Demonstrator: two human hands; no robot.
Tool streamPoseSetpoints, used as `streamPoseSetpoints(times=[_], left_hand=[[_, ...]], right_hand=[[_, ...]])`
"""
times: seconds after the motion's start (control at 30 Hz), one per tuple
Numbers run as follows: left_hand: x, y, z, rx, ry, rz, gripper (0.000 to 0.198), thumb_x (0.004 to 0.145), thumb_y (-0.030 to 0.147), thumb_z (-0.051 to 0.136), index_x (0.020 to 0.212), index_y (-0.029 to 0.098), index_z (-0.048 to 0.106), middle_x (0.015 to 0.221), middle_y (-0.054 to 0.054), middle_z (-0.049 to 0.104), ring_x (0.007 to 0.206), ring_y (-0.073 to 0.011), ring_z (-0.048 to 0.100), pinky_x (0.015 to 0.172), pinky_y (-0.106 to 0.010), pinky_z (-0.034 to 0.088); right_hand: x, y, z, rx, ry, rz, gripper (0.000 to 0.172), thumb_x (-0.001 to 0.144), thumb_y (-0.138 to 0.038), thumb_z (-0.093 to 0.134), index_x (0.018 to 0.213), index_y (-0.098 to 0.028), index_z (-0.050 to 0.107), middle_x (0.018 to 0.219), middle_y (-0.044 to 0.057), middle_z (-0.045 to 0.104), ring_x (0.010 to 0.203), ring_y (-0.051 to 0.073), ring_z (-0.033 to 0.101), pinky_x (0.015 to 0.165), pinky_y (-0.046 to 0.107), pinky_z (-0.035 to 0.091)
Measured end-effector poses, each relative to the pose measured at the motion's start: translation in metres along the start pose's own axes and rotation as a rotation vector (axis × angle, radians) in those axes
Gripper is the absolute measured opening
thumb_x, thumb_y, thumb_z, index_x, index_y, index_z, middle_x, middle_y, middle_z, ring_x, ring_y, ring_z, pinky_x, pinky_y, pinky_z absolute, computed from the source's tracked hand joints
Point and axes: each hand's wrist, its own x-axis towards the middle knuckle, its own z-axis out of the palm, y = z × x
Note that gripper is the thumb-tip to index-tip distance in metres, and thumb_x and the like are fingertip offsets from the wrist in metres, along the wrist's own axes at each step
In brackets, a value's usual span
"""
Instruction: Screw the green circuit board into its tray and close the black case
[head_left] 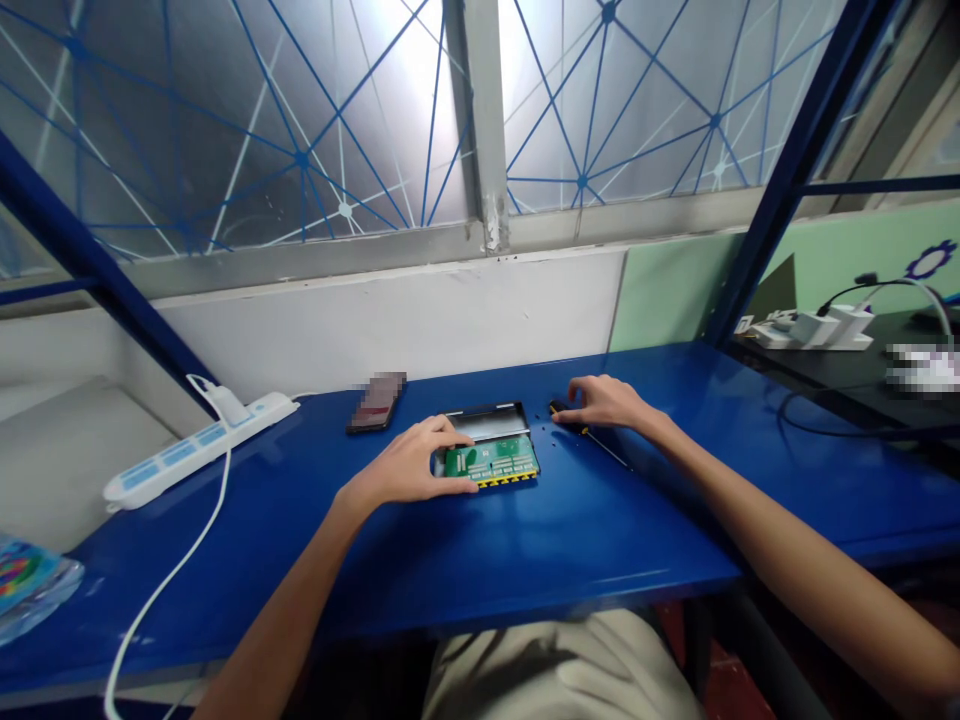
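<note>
A small metal case [489,421] with a green circuit board [499,461] in it lies on the blue bench [525,540]. My left hand [416,465] grips the left side of the case and board, thumb along the front edge. My right hand [604,401] rests to the right of the case, fingers curled down onto the handle of a black screwdriver [564,411] that lies on the bench with its thin shaft [609,451] pointing toward me. Tiny screws [541,418] lie between the case and the screwdriver.
A dark phone [375,404] lies behind and left of the case. A white power strip [196,445] with its cable [172,575] sits at the left. A plastic packet [30,590] is at the far left edge. White chargers [817,328] stand on a black desk at right.
</note>
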Motion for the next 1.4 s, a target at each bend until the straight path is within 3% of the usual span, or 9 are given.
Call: streamPoseSetpoints(times=[0.17, 0.3, 0.4, 0.57, 0.8, 1.13, 1.23, 1.4], left_hand=[[0.001, 0.003, 0.001, -0.011, 0.092, 0.028, 0.052, 0.081, 0.062, 0.064, 0.116, 0.024, 0.069, 0.106, -0.008, 0.060, 0.093, -0.0241, 0.059, 0.083, -0.036, 0.047], [0.002, 0.002, 0.004, -0.009, 0.109, 0.046, 0.049, 0.081, 0.060, 0.064, 0.113, 0.023, 0.071, 0.102, -0.008, 0.061, 0.090, -0.0230, 0.060, 0.082, -0.036, 0.048], [0.003, 0.003, 0.007, -0.015, 0.107, 0.040, 0.049, 0.081, 0.060, 0.065, 0.111, 0.023, 0.071, 0.104, -0.008, 0.061, 0.092, -0.0230, 0.060, 0.082, -0.036, 0.048], [0.005, 0.007, 0.010, -0.026, 0.123, 0.053, 0.047, 0.081, 0.060, 0.065, 0.109, 0.022, 0.072, 0.104, -0.009, 0.063, 0.091, -0.0226, 0.061, 0.082, -0.036, 0.048], [0.007, 0.008, 0.013, -0.005, 0.127, 0.076, 0.045, 0.080, 0.060, 0.067, 0.104, 0.022, 0.073, 0.100, -0.008, 0.063, 0.094, -0.0235, 0.061, 0.084, -0.036, 0.048], [0.005, 0.011, 0.014, 0.007, 0.161, 0.108, 0.039, 0.080, 0.054, 0.070, 0.101, 0.021, 0.075, 0.099, -0.008, 0.064, 0.094, -0.0232, 0.062, 0.082, -0.034, 0.049], [0.009, 0.013, 0.019, -0.029, 0.241, 0.131, 0.032, 0.082, 0.048, 0.071, 0.095, 0.019, 0.076, 0.092, -0.008, 0.067, 0.087, -0.0211, 0.063, 0.077, -0.031, 0.049], [0.018, 0.023, 0.035, -0.141, 0.500, 0.153, 0.017, 0.086, 0.032, 0.069, 0.087, 0.016, 0.076, 0.073, -0.004, 0.069, 0.064, -0.0132, 0.058, 0.065, -0.025, 0.046]], right_hand=[[0.004, -0.002, 0.006, 0.090, -0.044, -0.014, 0.030, 0.076, -0.052, 0.067, 0.081, -0.022, 0.068, 0.074, 0.006, 0.071, 0.072, 0.023, 0.067, 0.054, 0.028, 0.037], [0.004, -0.001, -0.007, 0.359, 0.153, 0.022, 0.033, 0.082, -0.050, 0.061, 0.079, -0.018, 0.067, 0.068, 0.006, 0.070, 0.061, 0.019, 0.066, 0.056, 0.029, 0.044], [0.000, -0.005, -0.018, 0.591, 0.332, 0.052, 0.037, 0.083, -0.052, 0.060, 0.086, -0.015, 0.067, 0.067, 0.006, 0.069, 0.049, 0.016, 0.061, 0.048, 0.028, 0.045], [-0.006, -0.018, -0.019, 0.789, 0.440, -0.045, 0.039, 0.085, -0.051, 0.059, 0.096, -0.014, 0.065, 0.069, 0.006, 0.069, 0.053, 0.017, 0.064, 0.047, 0.028, 0.050], [-0.012, -0.035, -0.013, 0.816, 0.450, -0.117, 0.041, 0.088, -0.052, 0.058, 0.102, -0.014, 0.063, 0.070, 0.006, 0.070, 0.056, 0.017, 0.066, 0.052, 0.028, 0.053], [-0.009, -0.034, -0.002, 0.792, 0.449, -0.127, 0.031, 0.088, -0.044, 0.059, 0.096, -0.015, 0.063, 0.068, 0.005, 0.069, 0.055, 0.017, 0.067, 0.048, 0.027, 0.052], [-0.008, -0.033, -0.004, 0.823, 0.463, -0.125, 0.032, 0.087, -0.045, 0.061, 0.096, -0.014, 0.064, 0.067, 0.005, 0.068, 0.054, 0.017, 0.067, 0.048, 0.028, 0.053], [-0.012, -0.041, -0.012, 1.092, 0.487, -0.119, 0.036, 0.081, -0.048, 0.068, 0.091, -0.014, 0.062, 0.066, 0.005, 0.066, 0.056, 0.020, 0.067, 0.044, 0.031, 0.054]])
